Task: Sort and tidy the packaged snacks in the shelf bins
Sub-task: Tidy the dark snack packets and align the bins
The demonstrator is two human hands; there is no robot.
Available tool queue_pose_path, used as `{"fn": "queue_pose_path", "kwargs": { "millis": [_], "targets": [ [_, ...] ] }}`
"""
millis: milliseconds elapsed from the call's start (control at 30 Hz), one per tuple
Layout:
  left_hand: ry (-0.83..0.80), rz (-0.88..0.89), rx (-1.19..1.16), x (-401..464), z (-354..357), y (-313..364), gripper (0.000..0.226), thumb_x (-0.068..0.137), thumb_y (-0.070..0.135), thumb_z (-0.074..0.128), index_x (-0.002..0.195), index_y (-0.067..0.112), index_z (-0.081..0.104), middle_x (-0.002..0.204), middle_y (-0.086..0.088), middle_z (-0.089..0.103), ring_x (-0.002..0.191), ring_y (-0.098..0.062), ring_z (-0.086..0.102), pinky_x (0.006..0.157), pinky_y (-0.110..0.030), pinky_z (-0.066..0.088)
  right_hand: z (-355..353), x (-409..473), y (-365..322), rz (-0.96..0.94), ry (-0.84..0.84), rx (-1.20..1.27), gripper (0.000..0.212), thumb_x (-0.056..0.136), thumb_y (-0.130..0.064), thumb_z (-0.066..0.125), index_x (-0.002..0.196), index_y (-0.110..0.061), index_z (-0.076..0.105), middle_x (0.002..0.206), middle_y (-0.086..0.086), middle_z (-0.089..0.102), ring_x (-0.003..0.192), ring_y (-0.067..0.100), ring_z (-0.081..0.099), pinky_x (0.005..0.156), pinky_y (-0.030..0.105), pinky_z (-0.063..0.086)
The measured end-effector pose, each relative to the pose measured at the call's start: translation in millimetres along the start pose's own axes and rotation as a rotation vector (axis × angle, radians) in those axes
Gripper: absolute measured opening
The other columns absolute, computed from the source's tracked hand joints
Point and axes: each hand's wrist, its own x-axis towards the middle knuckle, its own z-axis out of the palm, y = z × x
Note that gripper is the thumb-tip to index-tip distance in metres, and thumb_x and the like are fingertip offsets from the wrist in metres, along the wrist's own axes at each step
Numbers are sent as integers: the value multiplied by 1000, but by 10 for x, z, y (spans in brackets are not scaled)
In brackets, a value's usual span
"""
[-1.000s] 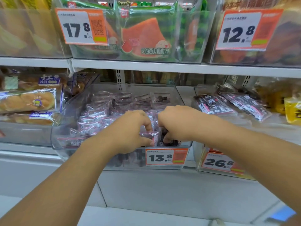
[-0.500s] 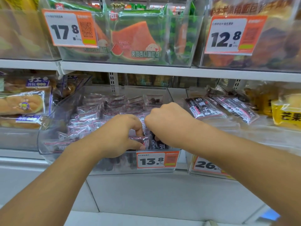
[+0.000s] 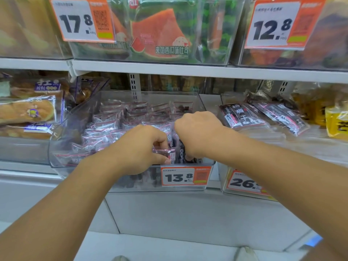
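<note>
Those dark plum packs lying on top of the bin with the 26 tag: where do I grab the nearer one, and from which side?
Probably by its near short edge, coming from the front and above. The nearer dark plum pack lies flat and slanted on the bin with the 26 tag, so a pinch on that flat edge should hold. Its far end overlaps the second pack; the right hand is closest.
</note>
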Motion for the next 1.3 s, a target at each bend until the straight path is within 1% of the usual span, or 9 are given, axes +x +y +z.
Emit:
{"fn": "queue_pose_path", "kwargs": {
  "millis": [100,233,333,433,533,667,800,1033,1300],
  "targets": [
    [-4,-12,15,-1,-6,15,22,79,36,83,77,25,65,79,12,62,79,0,53,62,-16,34,4,36,-35,-5,-49,18,39,74,-30,85,81,-18,48,73,-1,45,71,27,53,63,34,42],
    [13,-38,37,26,5,14,24,78,37,84,90,27,65,94,17,54,90,-7,51,71,-23,36,51,-20,-15,-125,46,-65,26,84,-18,74,88,-19,48,102,7,63,89,33,64,67,35,41],
    [6,-94,-3,38,17,15,63,71,36,88,123,33,52,126,8,46,112,-15,51,90,-29,42,101,-60,-8,-152,85,-76,20,88,-13,66,92,-21,48,103,8,61,96,33,65,68,34,40],
    [-25,-165,-101,72,-5,29,90,74,48,82,148,28,35,130,7,52,117,-14,53,98,-31,45,101,-91,68,-92,38,-12,38,87,-31,74,79,-18,39,80,1,45,78,30,55,66,34,38],
    [2,-242,-279,167,-23,-14,54,93,52,58,137,22,50,113,6,61,98,-9,59,83,-28,45,63,-156,130,-84,-9,53,57,86,-46,74,67,-22,26,70,-2,35,69,26,45,63,34,39],
    [-83,-211,-163,299,-29,-85,8,97,17,65,94,11,63,75,0,54,64,-17,49,74,-34,49,1,-206,114,-75,21,7,51,90,-41,69,66,-20,29,69,0,36,58,23,41,62,35,40],
    [-78,-166,-82,332,-94,-135,21,90,-5,65,89,16,67,89,-1,71,84,-17,68,87,-39,58,-37,-200,120,-76,10,18,41,88,-29,67,67,-19,33,70,1,41,56,17,40,61,35,41],
    [7,22,-30,289,-296,-144,41,86,-9,67,76,31,67,80,12,73,76,2,68,69,-7,50,-36,-127,147,-81,17,-4,38,91,-24,65,70,-18,34,73,1,40,62,24,45,60,35,39],
    [20,-18,38,294,-63,-72,23,88,2,72,94,23,76,86,12,72,80,5,63,78,-21,50,95,-30,125,-88,-6,-4,38,87,-48,71,88,-21,45,78,0,41,79,30,53,65,35,36]
  ]
}}
